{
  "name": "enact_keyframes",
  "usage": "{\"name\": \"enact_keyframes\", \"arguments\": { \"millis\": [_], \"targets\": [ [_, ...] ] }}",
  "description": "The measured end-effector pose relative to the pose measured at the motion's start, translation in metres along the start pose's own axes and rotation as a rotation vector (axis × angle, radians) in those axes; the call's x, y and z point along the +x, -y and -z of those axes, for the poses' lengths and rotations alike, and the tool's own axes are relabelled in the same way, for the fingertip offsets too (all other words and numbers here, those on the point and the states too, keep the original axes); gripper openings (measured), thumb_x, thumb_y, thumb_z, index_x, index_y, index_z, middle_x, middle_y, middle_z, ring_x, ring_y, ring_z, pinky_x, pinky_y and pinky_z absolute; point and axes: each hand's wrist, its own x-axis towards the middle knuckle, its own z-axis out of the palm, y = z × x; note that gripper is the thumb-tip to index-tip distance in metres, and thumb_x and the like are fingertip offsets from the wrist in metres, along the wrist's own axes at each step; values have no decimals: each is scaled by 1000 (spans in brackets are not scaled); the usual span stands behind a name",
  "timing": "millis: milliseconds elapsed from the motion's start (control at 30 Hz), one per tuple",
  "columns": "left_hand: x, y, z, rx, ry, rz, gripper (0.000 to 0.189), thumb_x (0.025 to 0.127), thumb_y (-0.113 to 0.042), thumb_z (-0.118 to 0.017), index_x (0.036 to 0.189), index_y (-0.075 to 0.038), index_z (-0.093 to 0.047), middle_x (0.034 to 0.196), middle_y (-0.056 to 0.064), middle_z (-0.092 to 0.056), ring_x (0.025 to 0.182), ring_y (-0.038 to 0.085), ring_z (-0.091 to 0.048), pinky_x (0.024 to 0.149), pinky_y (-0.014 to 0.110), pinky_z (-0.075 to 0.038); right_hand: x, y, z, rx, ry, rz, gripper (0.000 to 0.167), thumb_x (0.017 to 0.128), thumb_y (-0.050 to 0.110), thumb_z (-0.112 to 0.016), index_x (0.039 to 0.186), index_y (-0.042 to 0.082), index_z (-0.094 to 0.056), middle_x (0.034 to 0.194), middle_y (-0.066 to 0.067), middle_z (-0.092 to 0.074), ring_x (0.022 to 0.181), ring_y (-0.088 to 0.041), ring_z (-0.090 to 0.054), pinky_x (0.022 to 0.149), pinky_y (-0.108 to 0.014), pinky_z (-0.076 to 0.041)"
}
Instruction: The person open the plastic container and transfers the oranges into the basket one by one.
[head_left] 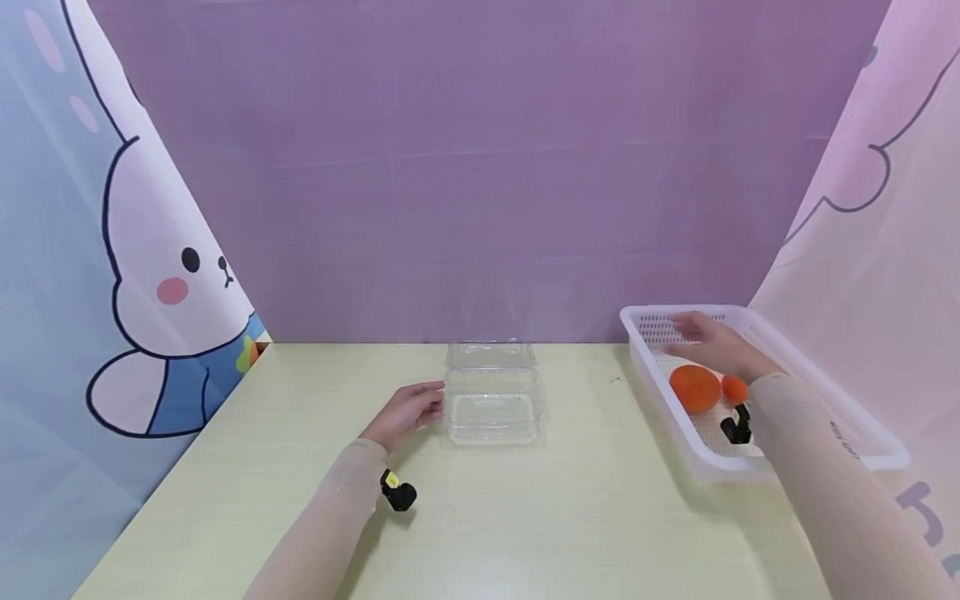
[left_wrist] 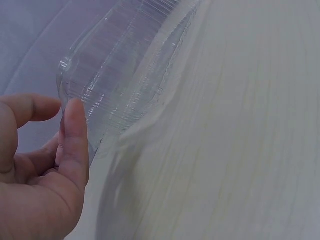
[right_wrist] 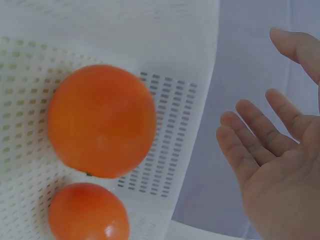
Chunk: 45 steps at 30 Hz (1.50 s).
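Observation:
A clear plastic clamshell box (head_left: 495,408) stands on the table with its lid raised at the back. At its left edge is my left hand (head_left: 408,414); in the left wrist view, thumb and forefinger pinch the box's rim. Over the white perforated basket (head_left: 651,367) on the right hovers my right hand (head_left: 720,346), fingers spread and holding nothing. Two round orange-red fruits lie in that basket: a large one (right_wrist: 102,121) and a smaller, glossy, tomato-like one (right_wrist: 89,212). The right hand is apart from both.
The pale wooden table (head_left: 480,517) ends at a purple backdrop (head_left: 480,167). Printed cloths hang at both sides, a rabbit (head_left: 180,292) on the left one. The basket's raised walls surround the fruits.

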Motion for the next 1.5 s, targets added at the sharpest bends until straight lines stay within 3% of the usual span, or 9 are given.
{"name": "enact_keyframes", "arguments": {
  "millis": [100, 500, 933, 1167, 1500],
  "targets": [
    [1, 0, 0, 3, -2, 5, 46, 103, -8, -54, 144, 10, -44, 111, 20, -58, 91, 15, -57, 92, 29, -54, 0, 6, -1, -6, -8, 33, 77, 97, 42, -66, 147, -6, -35, 145, -34, -42, 132, -50, -40, 107, -65, -34],
    [2, 0, -1, 15, 17, -5, 48, 103, -8, -54, 146, 10, -42, 112, 20, -57, 92, 14, -56, 90, 26, -54, 1, 23, -2, -31, 17, 29, 76, 98, 41, -64, 152, -2, -30, 148, -31, -39, 134, -48, -38, 107, -66, -34],
    [0, -2, -3, 15, 15, 6, 49, 103, -8, -54, 146, 10, -41, 114, 20, -57, 96, 17, -56, 94, 30, -52, 2, 38, -8, 10, 0, 56, 80, 95, 49, -66, 154, 5, -32, 150, -26, -39, 137, -45, -37, 109, -64, -32],
    [-1, -1, -2, 4, 2, 5, 47, 103, -8, -54, 145, 10, -43, 112, 19, -57, 95, 17, -56, 96, 33, -52, 0, 46, -13, 89, 12, 80, 79, 95, 49, -66, 154, 8, -33, 151, -22, -40, 138, -43, -36, 111, -63, -31],
    [-1, -1, -1, 4, 13, -1, 47, 103, -8, -54, 145, 10, -43, 114, 21, -57, 96, 17, -57, 90, 26, -54, 4, 60, -22, 104, 16, 120, 74, 96, 44, -66, 152, 8, -34, 151, -19, -40, 138, -42, -37, 110, -61, -34]
  ]
}}
